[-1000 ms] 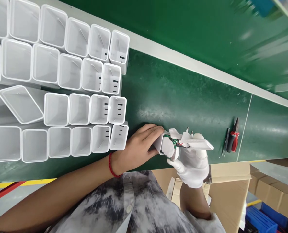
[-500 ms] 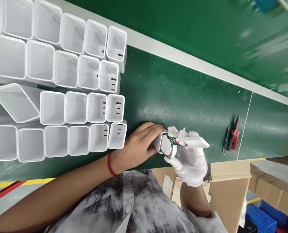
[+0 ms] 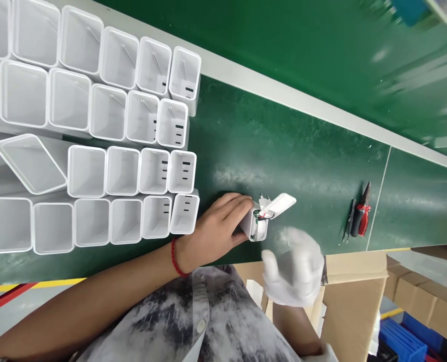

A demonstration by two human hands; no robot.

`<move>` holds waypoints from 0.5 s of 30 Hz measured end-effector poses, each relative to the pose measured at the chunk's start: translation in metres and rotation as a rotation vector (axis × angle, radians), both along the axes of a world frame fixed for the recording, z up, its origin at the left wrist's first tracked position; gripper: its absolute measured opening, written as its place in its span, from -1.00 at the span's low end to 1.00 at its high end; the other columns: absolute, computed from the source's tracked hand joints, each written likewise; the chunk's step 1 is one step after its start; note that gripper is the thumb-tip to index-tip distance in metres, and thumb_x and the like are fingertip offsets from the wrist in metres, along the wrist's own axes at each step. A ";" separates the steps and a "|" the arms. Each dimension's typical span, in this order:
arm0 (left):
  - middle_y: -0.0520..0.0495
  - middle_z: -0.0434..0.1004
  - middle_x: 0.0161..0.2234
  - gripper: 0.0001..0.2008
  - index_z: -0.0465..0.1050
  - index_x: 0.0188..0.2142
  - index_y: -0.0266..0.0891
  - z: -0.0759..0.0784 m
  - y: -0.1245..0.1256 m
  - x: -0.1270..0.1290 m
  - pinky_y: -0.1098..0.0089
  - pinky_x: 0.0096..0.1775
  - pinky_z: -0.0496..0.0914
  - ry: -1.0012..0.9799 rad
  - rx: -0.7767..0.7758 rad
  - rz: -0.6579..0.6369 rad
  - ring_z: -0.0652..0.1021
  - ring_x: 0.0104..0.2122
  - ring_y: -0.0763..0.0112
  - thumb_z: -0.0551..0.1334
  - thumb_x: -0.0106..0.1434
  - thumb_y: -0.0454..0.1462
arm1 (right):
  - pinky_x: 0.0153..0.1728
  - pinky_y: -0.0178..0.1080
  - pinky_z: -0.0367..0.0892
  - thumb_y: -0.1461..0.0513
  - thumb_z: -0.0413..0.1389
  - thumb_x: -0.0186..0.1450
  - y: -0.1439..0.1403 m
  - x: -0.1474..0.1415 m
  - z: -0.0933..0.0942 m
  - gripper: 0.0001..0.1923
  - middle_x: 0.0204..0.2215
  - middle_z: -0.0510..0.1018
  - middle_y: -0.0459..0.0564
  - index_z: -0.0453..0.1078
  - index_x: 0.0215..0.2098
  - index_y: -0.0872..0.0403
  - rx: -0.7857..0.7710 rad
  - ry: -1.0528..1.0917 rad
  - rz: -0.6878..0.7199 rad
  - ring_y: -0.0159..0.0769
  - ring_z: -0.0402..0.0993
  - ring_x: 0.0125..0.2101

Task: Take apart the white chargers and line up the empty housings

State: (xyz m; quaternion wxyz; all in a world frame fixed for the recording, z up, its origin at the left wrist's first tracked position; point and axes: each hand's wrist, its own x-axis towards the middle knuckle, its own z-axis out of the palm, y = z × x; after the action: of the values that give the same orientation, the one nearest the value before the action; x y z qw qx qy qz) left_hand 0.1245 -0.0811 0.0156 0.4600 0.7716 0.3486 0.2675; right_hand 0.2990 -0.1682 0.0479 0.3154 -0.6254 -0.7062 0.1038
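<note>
My left hand (image 3: 219,226), bare with a red cord at the wrist, is wrapped round a white rectangular plastic housing (image 3: 263,232) lying on the green bench. A bit of green circuit board (image 3: 256,215) and a rounded white part show inside its mouth. Red and black wires run out to a white end cap (image 3: 281,203), which hangs tilted outside the housing. Apart from these, nearer my body, is my right hand (image 3: 294,269) in a white glove. It holds nothing, its thumb stands away from the other fingers, and motion blurs it somewhat.
Rows of white open-ended housings (image 3: 87,171) cover the left of the bench, one lying askew. To the right lie red-and-black pliers (image 3: 362,213) beside a thin dark tool (image 3: 349,221). An open cardboard box (image 3: 353,306) stands below the bench edge, near blue crates (image 3: 402,339).
My right hand has let go of the end cap and parts and drawn back toward my body. The board and white parts now sit deeper in the housing. My left hand keeps its grip.
</note>
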 end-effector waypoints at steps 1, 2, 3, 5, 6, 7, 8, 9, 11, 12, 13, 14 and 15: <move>-0.17 0.44 0.05 -0.55 0.22 0.09 -0.20 0.000 0.000 0.001 0.09 0.15 0.40 0.005 0.009 0.002 0.41 0.11 0.15 0.28 0.24 -0.39 | -0.16 0.04 0.56 0.33 0.29 0.13 -0.004 -0.004 -0.003 -0.34 0.06 0.43 0.06 0.28 0.18 -0.08 0.094 -0.074 0.033 -0.04 0.49 -0.04; -0.19 0.44 0.05 -0.56 0.22 0.10 -0.21 -0.001 -0.001 0.002 0.09 0.15 0.40 0.007 0.020 0.003 0.42 0.11 0.13 0.27 0.25 -0.38 | -0.21 0.00 0.57 0.34 0.28 0.13 -0.005 -0.007 -0.007 -0.36 0.02 0.46 0.09 0.31 0.17 -0.03 0.152 -0.137 0.076 -0.06 0.51 -0.09; -0.21 0.43 0.05 -0.56 0.22 0.10 -0.24 -0.001 -0.002 0.003 0.09 0.15 0.39 0.009 0.035 0.004 0.42 0.10 0.13 0.26 0.26 -0.37 | -0.21 0.00 0.58 0.35 0.29 0.14 -0.005 -0.011 -0.010 -0.36 0.00 0.48 0.12 0.31 0.18 0.02 0.169 -0.182 0.103 -0.06 0.50 -0.09; -0.25 0.42 0.07 -0.55 0.20 0.13 -0.28 0.000 -0.003 0.003 0.08 0.17 0.38 0.027 0.063 -0.002 0.41 0.12 0.11 0.22 0.27 -0.40 | -0.13 0.05 0.57 0.37 0.28 0.14 -0.001 -0.018 -0.019 -0.28 0.04 0.49 0.17 0.25 0.25 0.06 0.173 -0.226 0.089 0.00 0.47 0.01; -0.26 0.40 0.09 -0.53 0.18 0.16 -0.30 0.001 -0.005 0.001 0.08 0.19 0.36 0.045 0.069 -0.012 0.39 0.14 0.10 0.21 0.27 -0.42 | -0.09 0.07 0.56 0.39 0.28 0.14 0.002 -0.020 -0.024 -0.24 0.08 0.47 0.18 0.20 0.28 0.06 0.193 -0.239 0.071 0.02 0.45 0.05; -0.28 0.37 0.13 -0.49 0.15 0.19 -0.32 0.002 -0.006 0.000 0.07 0.21 0.34 0.065 0.072 -0.022 0.37 0.17 0.10 0.20 0.26 -0.42 | -0.07 0.06 0.55 0.40 0.27 0.14 0.005 -0.021 -0.028 -0.20 0.12 0.45 0.18 0.15 0.31 0.03 0.213 -0.248 0.059 0.02 0.44 0.08; -0.30 0.33 0.17 -0.44 0.11 0.22 -0.33 0.002 -0.008 -0.003 0.07 0.23 0.33 0.081 0.071 -0.030 0.34 0.20 0.09 0.21 0.26 -0.42 | -0.06 0.04 0.55 0.42 0.26 0.15 0.007 -0.022 -0.033 -0.17 0.16 0.43 0.17 0.12 0.33 0.01 0.229 -0.254 0.049 0.01 0.44 0.10; -0.31 0.29 0.21 -0.40 0.06 0.26 -0.33 0.003 -0.010 -0.005 0.06 0.24 0.32 0.093 0.068 -0.033 0.31 0.23 0.08 0.21 0.27 -0.40 | -0.06 0.02 0.56 0.41 0.26 0.16 0.009 -0.022 -0.036 -0.16 0.18 0.41 0.17 0.09 0.34 -0.01 0.240 -0.258 0.040 0.00 0.45 0.10; -0.33 0.24 0.25 -0.35 -0.02 0.31 -0.33 0.003 -0.013 -0.011 0.06 0.24 0.32 0.093 0.067 -0.021 0.27 0.27 0.07 0.21 0.29 -0.35 | -0.08 -0.03 0.57 0.39 0.27 0.18 0.012 -0.020 -0.039 -0.16 0.20 0.40 0.15 0.07 0.34 -0.05 0.253 -0.266 0.013 -0.04 0.48 0.08; -0.33 0.24 0.25 -0.35 -0.03 0.32 -0.32 0.003 -0.014 -0.014 0.06 0.24 0.33 0.081 0.070 -0.006 0.27 0.27 0.08 0.20 0.31 -0.33 | -0.08 -0.05 0.57 0.38 0.27 0.18 0.013 -0.020 -0.039 -0.16 0.19 0.41 0.14 0.07 0.34 -0.07 0.258 -0.270 0.009 -0.05 0.49 0.07; -0.33 0.26 0.24 -0.35 -0.03 0.32 -0.31 0.002 -0.015 -0.016 0.05 0.23 0.33 0.066 0.071 0.011 0.28 0.27 0.08 0.19 0.31 -0.31 | -0.08 -0.05 0.57 0.38 0.27 0.18 0.014 -0.019 -0.037 -0.16 0.17 0.44 0.13 0.08 0.34 -0.07 0.265 -0.274 -0.001 -0.05 0.50 0.06; -0.32 0.28 0.23 -0.37 -0.02 0.32 -0.29 0.001 -0.016 -0.018 0.05 0.23 0.33 0.049 0.073 0.028 0.30 0.26 0.09 0.18 0.32 -0.31 | -0.07 -0.05 0.57 0.39 0.27 0.18 0.015 -0.018 -0.035 -0.18 0.15 0.46 0.11 0.11 0.33 -0.08 0.274 -0.279 -0.019 -0.06 0.52 0.04; -0.32 0.30 0.22 -0.38 0.00 0.31 -0.29 0.000 -0.016 -0.019 0.05 0.23 0.33 0.034 0.074 0.045 0.32 0.25 0.09 0.18 0.32 -0.30 | -0.07 -0.04 0.57 0.40 0.27 0.18 0.016 -0.017 -0.032 -0.20 0.13 0.48 0.09 0.14 0.31 -0.08 0.286 -0.282 -0.044 -0.06 0.53 0.02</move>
State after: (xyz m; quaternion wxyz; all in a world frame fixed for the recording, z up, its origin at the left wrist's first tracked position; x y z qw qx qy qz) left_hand 0.1057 -0.0971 0.0156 0.4188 0.7845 0.3635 0.2776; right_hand 0.2816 -0.1527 0.0158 0.3011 -0.5979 -0.7370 -0.0934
